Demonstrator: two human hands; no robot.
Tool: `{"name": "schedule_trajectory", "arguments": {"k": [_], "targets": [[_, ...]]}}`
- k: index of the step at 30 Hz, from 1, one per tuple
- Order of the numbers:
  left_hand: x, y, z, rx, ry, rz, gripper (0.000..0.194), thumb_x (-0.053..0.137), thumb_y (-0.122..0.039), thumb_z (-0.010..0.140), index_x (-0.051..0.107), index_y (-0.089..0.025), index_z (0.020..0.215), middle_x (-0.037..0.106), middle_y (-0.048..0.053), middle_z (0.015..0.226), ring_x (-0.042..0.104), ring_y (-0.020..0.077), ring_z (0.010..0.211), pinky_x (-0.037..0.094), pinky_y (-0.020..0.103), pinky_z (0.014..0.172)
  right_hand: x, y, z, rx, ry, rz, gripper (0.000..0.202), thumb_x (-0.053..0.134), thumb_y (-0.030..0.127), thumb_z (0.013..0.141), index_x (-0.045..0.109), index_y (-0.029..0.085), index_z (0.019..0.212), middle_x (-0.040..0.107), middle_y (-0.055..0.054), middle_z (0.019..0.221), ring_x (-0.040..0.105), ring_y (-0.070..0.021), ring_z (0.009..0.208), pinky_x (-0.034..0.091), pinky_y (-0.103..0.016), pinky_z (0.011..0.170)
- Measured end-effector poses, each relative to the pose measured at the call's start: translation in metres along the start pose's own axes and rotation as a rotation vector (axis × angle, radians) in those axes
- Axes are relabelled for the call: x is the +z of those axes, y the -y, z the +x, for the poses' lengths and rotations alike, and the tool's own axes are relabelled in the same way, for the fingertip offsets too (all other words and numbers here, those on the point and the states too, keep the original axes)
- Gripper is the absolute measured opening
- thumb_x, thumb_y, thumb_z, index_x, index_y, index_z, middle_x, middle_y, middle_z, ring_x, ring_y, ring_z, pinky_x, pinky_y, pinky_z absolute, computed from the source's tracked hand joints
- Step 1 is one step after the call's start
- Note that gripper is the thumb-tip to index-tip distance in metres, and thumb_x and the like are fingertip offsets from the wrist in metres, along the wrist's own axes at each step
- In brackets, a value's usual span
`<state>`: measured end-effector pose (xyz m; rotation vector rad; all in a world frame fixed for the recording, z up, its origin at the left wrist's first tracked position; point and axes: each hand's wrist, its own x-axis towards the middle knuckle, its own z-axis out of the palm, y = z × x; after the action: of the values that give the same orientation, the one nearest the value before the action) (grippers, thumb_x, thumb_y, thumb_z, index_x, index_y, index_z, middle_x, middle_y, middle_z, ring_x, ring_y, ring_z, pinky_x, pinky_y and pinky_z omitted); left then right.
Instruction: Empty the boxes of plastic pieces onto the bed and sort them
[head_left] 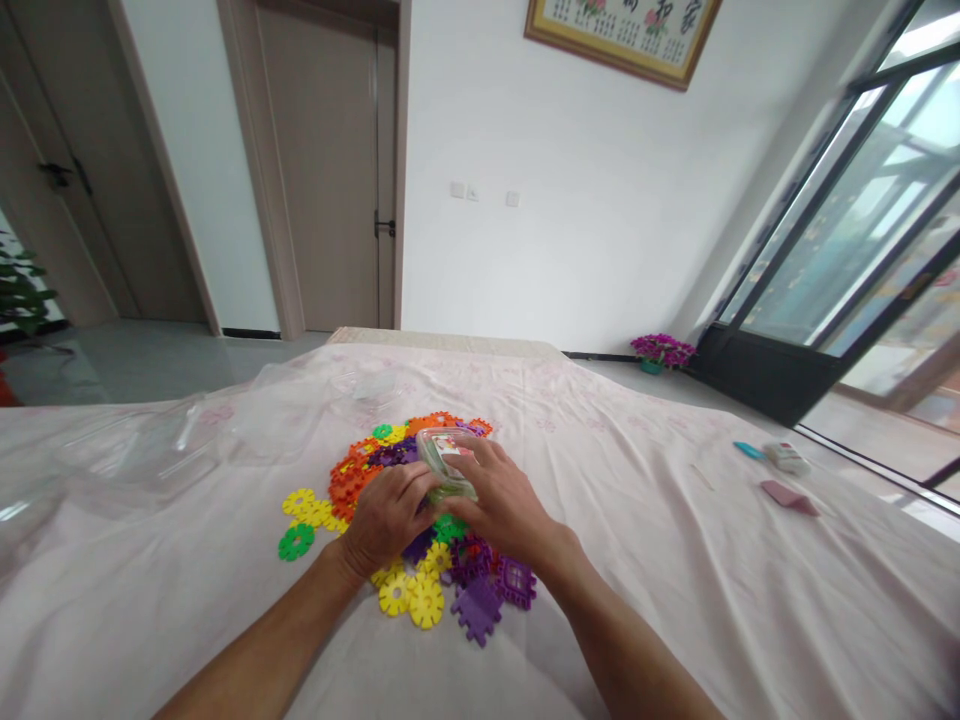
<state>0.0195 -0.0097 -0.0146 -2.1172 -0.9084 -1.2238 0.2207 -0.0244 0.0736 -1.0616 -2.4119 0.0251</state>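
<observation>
A small clear plastic box [442,450] with a red and white label sits over a pile of colourful plastic pieces. My left hand [390,515] has its fingers closed on the near left side of the box. My right hand [499,495] grips its right side, thumb at the near edge and fingers over the top. Around them lie orange pieces [349,480], yellow flower-shaped discs [426,600], green discs [296,541] and purple square pieces [478,607]. What is inside the box is hard to make out.
Clear plastic containers [277,415] lie at the left of the pink cloth [637,600]. On the right are a blue item [749,451], a small white box [786,458] and a pink folded piece [789,497]. Doors, a wall and a flower pot [651,367] stand beyond.
</observation>
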Motion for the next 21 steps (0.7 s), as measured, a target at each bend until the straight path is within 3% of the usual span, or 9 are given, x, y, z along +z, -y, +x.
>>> {"name": "schedule_trajectory", "arguments": {"k": [5,13,21], "targets": [[0.0,0.002,-0.001,0.003,0.002,0.013,0.031,0.072,-0.035,0.087,0.061,-0.017,0.11,0.07,0.01,0.104,0.066,0.0219,0.092,0.053,0.035,0.082,0.003,-0.002,0.0,0.002,0.134,0.067,0.031,0.055,0.037,0.1,0.058,0.021,0.126,0.064,-0.011,0.125,0.06,-0.0233,0.117,0.048,-0.039,0.1],[-0.004,-0.003,0.007,0.022,0.007,-0.011,0.022,0.068,-0.027,0.089,0.062,-0.019,0.108,0.071,0.008,0.102,0.064,0.0226,0.092,0.051,0.04,0.087,0.004,-0.005,-0.003,0.116,0.145,0.17,0.04,0.062,0.034,0.095,0.057,0.028,0.134,0.059,-0.008,0.139,0.058,-0.0248,0.125,0.046,-0.037,0.103],[-0.006,-0.008,0.01,0.024,0.038,-0.029,0.024,0.065,-0.017,0.087,0.061,-0.02,0.111,0.071,0.006,0.103,0.065,0.02,0.096,0.046,0.043,0.101,0.001,0.004,-0.001,0.212,0.128,0.24,0.034,0.059,0.023,0.093,0.062,0.027,0.126,0.066,-0.005,0.129,0.063,-0.0221,0.116,0.048,-0.034,0.099]]}}
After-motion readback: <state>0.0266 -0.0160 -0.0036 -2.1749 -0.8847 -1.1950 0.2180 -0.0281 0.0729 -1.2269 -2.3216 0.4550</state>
